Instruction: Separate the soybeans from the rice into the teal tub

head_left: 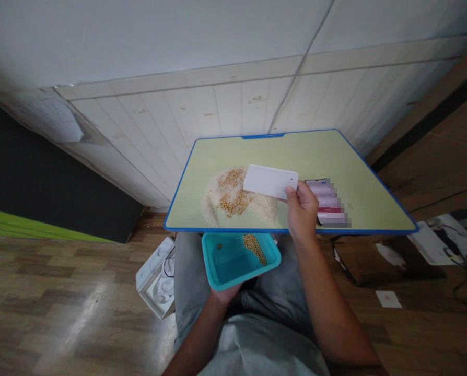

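My right hand (302, 206) grips a flat white scraper (270, 181) by its right end, thumb on top. The scraper is over the right part of a pile of white rice grains (212, 201). Round tan soybeans (233, 203) lie in the middle and upper part of that pile. Below the table's front edge, my left hand (226, 295) holds a teal plastic container (225, 266) from underneath; most of its fingers are hidden. A cluster of soybeans (254, 248) rests along the container's right side, and a few more lie near its far left.
A small table (315, 151) with a blue rim carries the pile. To the right of my hand lies a phone (329, 203), partly blurred out. An open white box (159, 282) stands on the floor at left. A cable (298, 73) runs down the wall behind.
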Tool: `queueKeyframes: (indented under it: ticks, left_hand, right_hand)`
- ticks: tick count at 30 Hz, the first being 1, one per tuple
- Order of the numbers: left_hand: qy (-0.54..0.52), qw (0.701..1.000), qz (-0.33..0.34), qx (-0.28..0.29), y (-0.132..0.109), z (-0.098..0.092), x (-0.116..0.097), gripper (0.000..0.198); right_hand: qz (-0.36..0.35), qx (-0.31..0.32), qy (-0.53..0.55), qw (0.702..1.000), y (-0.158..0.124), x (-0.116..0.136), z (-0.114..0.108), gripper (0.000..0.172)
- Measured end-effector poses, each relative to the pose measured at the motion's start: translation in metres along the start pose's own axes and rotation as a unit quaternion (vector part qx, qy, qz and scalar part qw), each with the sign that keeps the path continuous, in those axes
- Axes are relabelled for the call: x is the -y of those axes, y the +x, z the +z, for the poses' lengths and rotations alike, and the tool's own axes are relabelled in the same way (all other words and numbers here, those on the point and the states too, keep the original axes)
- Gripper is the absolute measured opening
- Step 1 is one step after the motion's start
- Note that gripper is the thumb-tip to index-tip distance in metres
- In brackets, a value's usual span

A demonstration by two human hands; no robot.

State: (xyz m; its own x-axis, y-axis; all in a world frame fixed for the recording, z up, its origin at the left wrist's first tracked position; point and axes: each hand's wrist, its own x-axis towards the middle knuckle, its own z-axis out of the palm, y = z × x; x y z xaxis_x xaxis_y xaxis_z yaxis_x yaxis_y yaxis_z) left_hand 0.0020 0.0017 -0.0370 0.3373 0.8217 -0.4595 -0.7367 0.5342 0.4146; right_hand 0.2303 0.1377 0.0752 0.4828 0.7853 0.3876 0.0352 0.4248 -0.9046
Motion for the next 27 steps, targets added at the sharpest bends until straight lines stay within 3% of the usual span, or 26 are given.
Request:
queueKeyframes:
  ticks: [5, 8, 14, 19, 23, 27]
  left_hand:
    - [-0.007, 1.0, -0.019, 0.024, -0.006, 0.016, -0.007, 0.082]
    - [-0.015, 1.0, -0.018, 0.004, -0.008, 0.018, -0.005, 0.081]
    - [0.004, 1.0, -0.015, -0.012, -0.006, 0.012, -0.002, 0.088]
    - [-0.013, 0.999, -0.018, -0.026, -0.004, 0.01, -0.002, 0.086]
    - [-0.043, 0.996, -0.025, -0.069, 0.002, 0.001, 0.002, 0.074]
    - [-0.015, 0.998, -0.013, -0.057, 0.003, -0.004, 0.005, 0.067]
  right_hand:
    - [-0.006, 0.003, -0.012, 1.0, -0.001, 0.005, 0.0, 0.045]
    - [0.001, 0.011, -0.01, 1.0, -0.001, 0.005, 0.0, 0.048]
    - [0.009, 0.04, -0.005, 0.999, -0.002, 0.006, 0.001, 0.051]
    - [0.023, 0.091, -0.012, 0.996, -0.003, 0.004, 0.0, 0.044]
    - [0.024, 0.117, -0.011, 0.993, -0.003, 0.005, 0.0, 0.041]
    - [0.023, 0.098, 0.009, 0.995, -0.003, 0.007, 0.001, 0.044]
